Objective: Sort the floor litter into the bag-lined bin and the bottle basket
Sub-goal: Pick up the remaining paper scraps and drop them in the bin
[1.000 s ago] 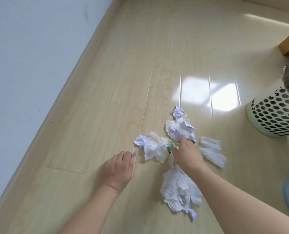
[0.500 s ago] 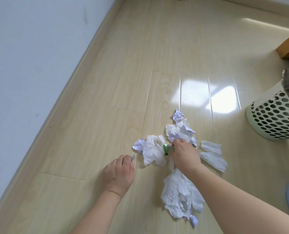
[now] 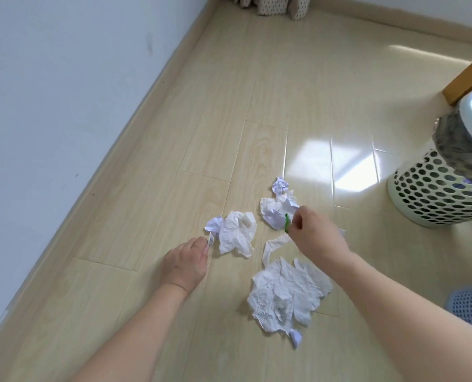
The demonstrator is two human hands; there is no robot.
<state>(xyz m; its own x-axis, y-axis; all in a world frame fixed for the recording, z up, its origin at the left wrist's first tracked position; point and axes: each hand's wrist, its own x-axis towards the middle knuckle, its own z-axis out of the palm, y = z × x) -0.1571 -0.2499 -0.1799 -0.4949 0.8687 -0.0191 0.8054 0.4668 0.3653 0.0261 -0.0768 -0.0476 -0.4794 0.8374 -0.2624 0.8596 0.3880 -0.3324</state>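
Green scrap (image 3: 286,222), mostly hand-hidden (image 3: 316,235)

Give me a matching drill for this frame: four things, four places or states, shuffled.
1. right hand
2. left hand
3. perforated bin
4. large flattened tissue

A. stands at the right edge of view
B. pinches a small green scrap
C. rests on the floor, fingertips at a tiny paper bit
D. lies nearest the camera

Pairs: 1-B, 2-C, 3-A, 4-D

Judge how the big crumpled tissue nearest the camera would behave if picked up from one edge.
The big crumpled tissue looks thin and torn-edged, so it would probably droop limply. It lies nearly flat on the floor, suggesting very little weight. Its ragged rim may tear if tugged.
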